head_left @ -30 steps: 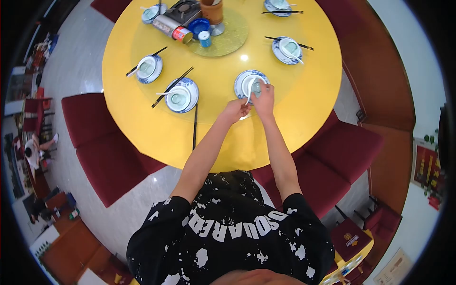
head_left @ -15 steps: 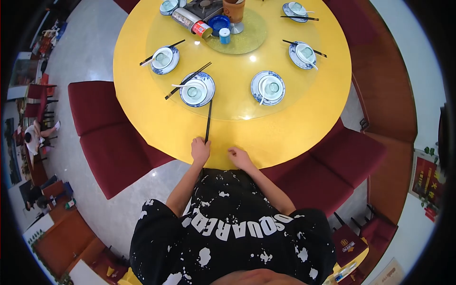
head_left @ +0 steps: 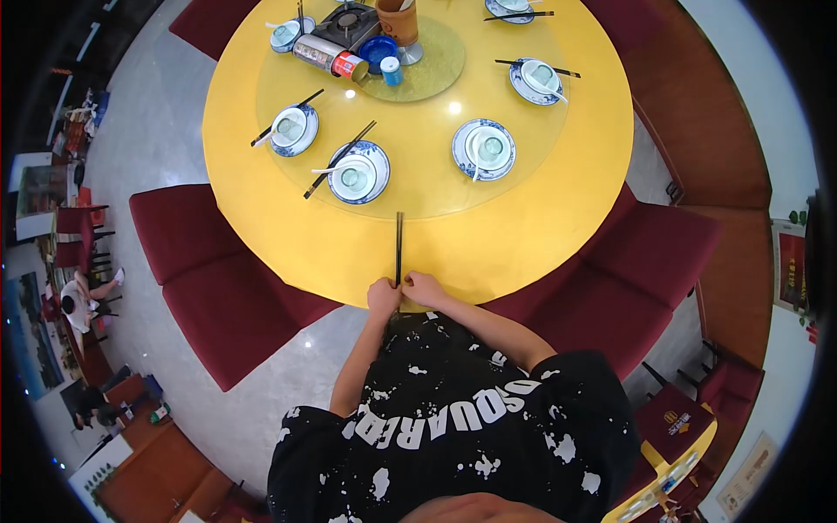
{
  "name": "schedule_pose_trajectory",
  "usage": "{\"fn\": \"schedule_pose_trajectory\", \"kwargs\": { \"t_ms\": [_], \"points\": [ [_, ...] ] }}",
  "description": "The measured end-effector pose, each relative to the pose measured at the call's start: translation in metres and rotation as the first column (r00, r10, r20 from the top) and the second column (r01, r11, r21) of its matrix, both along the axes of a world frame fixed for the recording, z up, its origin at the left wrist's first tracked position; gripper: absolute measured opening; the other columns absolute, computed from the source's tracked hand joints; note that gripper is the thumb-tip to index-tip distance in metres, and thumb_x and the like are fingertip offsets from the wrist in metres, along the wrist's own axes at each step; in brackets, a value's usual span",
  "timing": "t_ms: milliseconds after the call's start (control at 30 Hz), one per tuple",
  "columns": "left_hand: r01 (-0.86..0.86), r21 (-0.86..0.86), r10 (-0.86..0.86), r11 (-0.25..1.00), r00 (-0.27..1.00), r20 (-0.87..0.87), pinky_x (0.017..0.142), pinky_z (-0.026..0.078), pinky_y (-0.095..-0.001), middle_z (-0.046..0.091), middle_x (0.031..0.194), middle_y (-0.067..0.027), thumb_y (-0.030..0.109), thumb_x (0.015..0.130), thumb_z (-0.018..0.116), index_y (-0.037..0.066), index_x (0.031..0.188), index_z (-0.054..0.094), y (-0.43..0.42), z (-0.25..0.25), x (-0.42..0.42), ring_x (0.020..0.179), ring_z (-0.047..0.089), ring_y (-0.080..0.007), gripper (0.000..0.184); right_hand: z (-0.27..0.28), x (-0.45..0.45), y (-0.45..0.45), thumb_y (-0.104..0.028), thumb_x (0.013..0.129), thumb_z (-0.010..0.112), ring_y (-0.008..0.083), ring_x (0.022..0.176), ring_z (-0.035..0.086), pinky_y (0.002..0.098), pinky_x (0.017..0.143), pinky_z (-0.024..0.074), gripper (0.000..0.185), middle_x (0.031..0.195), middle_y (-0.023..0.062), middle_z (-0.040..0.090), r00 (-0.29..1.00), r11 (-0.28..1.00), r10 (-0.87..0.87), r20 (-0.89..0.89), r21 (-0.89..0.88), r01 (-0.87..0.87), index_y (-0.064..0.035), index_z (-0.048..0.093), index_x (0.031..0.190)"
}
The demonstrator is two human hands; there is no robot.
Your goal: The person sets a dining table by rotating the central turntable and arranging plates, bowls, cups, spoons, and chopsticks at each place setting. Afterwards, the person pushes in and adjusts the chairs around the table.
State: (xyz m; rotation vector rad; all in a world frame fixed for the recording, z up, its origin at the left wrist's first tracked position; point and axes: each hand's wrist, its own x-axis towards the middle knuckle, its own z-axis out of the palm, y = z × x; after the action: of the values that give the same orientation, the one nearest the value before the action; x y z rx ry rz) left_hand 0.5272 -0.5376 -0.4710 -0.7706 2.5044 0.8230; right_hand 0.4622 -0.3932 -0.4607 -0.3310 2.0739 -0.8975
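Observation:
A pair of black chopsticks [head_left: 399, 244] points away from me at the near edge of the yellow round table [head_left: 349, 253]. My left hand [head_left: 384, 297] is closed around their near end from the left. Against their right side, my right hand [head_left: 423, 288] is closed with its fingertips on the same end. Ahead to the left, a blue-and-white plate [head_left: 381, 185] carries a white bowl, a glass and a spoon, with another pair of chopsticks [head_left: 340, 159] across its edge. A similar plate [head_left: 509, 168] to the right has no chopsticks on it.
Further place settings ring the table, one with a plate [head_left: 301, 146] at left. A portable gas stove [head_left: 346, 28], a gas canister [head_left: 327, 57], a blue dish [head_left: 378, 52] and a brown pot [head_left: 399, 23] stand farther back. Dark red chairs [head_left: 218, 322] flank me; a person sits far left.
My left hand has drawn the chopsticks right and closer to upright in view. My right hand has moved left to meet them. The whole view has turned slightly.

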Motion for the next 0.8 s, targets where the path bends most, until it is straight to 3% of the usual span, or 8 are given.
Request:
{"fn": "schedule_pose_trajectory", "kwargs": {
  "t_ms": [33, 133, 233, 267, 333, 533, 667, 800],
  "points": [
    [-0.118, 0.167, 0.109, 0.979, 0.992, 0.058, 0.069, 0.055, -0.0461, 0.070, 0.077, -0.0140, 0.023, 0.082, 0.070, 0.001, 0.086, 0.069, -0.003, -0.003, 0.005, 0.074, 0.069, -0.0307, 0.022, 0.007, -0.004, 0.001, -0.034, 0.086, 0.063, 0.0314, 0.091, 0.069, 0.0397, 0.081, 0.0554, 0.046, 0.097, 0.0190, 0.071, 1.000, 1.000, 0.009, 0.010, 0.010, -0.009, 0.0006, 0.065, 0.116],
    [-0.431, 0.569, 0.344, 0.700, 0.902, 0.261, 0.068, 0.052, -0.0386, 0.069, 0.078, -0.0038, 0.025, 0.088, 0.070, 0.004, 0.088, 0.070, 0.005, 0.025, 0.005, 0.073, 0.066, -0.0168, 0.021, 0.044, -0.020, 0.014, -0.037, 0.092, 0.061, 0.0255, 0.083, 0.069, 0.0354, 0.073, 0.0563, 0.046, 0.092, 0.0142, 0.071, 0.890, 0.994, -0.051, 0.453, -0.063, 0.089, 0.0015, 0.065, 0.116],
    [-0.565, 0.764, 0.541, 0.311, 0.766, 0.347, 0.073, 0.045, -0.0302, 0.068, 0.088, 0.0018, 0.027, 0.091, 0.071, 0.008, 0.098, 0.070, 0.020, 0.070, -0.001, 0.082, 0.061, -0.0106, 0.021, 0.057, -0.014, 0.042, -0.033, 0.098, 0.058, 0.0182, 0.075, 0.067, 0.0293, 0.067, 0.0550, 0.037, 0.088, 0.0081, 0.069, 0.871, 0.944, -0.028, 0.491, -0.273, 0.184, 0.0014, 0.065, 0.111],
    [-0.524, 0.796, 0.511, 0.302, 0.794, 0.329, 0.078, 0.040, -0.0296, 0.065, 0.096, 0.0026, 0.029, 0.092, 0.070, 0.010, 0.105, 0.068, 0.022, 0.067, -0.005, 0.094, 0.057, -0.0094, 0.024, 0.063, -0.015, 0.052, -0.029, 0.099, 0.057, 0.0168, 0.073, 0.066, 0.0283, 0.066, 0.0543, 0.033, 0.087, 0.0072, 0.069, 0.846, 0.921, -0.073, 0.528, -0.290, 0.261, 0.0011, 0.065, 0.110],
    [-0.486, 0.798, 0.511, 0.356, 0.817, 0.269, 0.079, 0.039, -0.0305, 0.065, 0.095, 0.0022, 0.030, 0.092, 0.070, 0.010, 0.105, 0.067, 0.038, 0.074, -0.021, 0.094, 0.058, -0.0094, 0.024, 0.083, -0.022, 0.074, -0.023, 0.100, 0.056, 0.0141, 0.068, 0.065, 0.0263, 0.064, 0.0527, 0.026, 0.085, 0.0054, 0.068, 0.787, 0.859, -0.156, 0.597, -0.312, 0.407, 0.0005, 0.065, 0.106],
    [-0.252, 0.861, 0.409, 0.442, 0.911, 0.056, 0.080, 0.047, -0.0308, 0.064, 0.114, -0.0034, 0.031, 0.095, 0.065, 0.004, 0.121, 0.063, 0.091, 0.109, -0.099, 0.099, 0.061, -0.0133, 0.037, 0.088, -0.071, 0.144, -0.020, 0.101, 0.054, 0.0096, 0.065, 0.059, 0.0239, 0.061, 0.0477, 0.023, 0.079, 0.0015, 0.065, 0.812, 0.652, -0.455, 0.365, -0.484, 0.583, -0.0003, 0.066, 0.105],
    [-0.286, 0.870, 0.444, 0.401, 0.892, 0.088, 0.080, 0.049, -0.0317, 0.065, 0.119, -0.0077, 0.031, 0.097, 0.057, 0.004, 0.127, 0.058, 0.106, 0.124, -0.128, 0.097, 0.065, -0.0201, 0.041, 0.050, -0.172, 0.209, -0.018, 0.100, 0.055, 0.0091, 0.062, 0.053, 0.0233, 0.057, 0.0438, 0.023, 0.077, 0.0010, 0.062, 0.551, 0.413, -0.789, 0.270, -0.431, 0.803, -0.0004, 0.067, 0.108],
    [-0.399, 0.782, 0.432, 0.479, 0.883, 0.186, 0.077, 0.048, -0.0295, 0.066, 0.113, -0.0052, 0.034, 0.097, 0.058, 0.005, 0.123, 0.061, 0.103, 0.127, -0.109, 0.091, 0.065, -0.0168, 0.039, 0.035, -0.231, 0.243, -0.019, 0.100, 0.056, 0.0097, 0.060, 0.051, 0.0234, 0.055, 0.0421, 0.024, 0.076, 0.0012, 0.060, 0.619, 0.500, -0.691, 0.372, -0.373, 0.782, 0.0004, 0.068, 0.109]
  ]
}}
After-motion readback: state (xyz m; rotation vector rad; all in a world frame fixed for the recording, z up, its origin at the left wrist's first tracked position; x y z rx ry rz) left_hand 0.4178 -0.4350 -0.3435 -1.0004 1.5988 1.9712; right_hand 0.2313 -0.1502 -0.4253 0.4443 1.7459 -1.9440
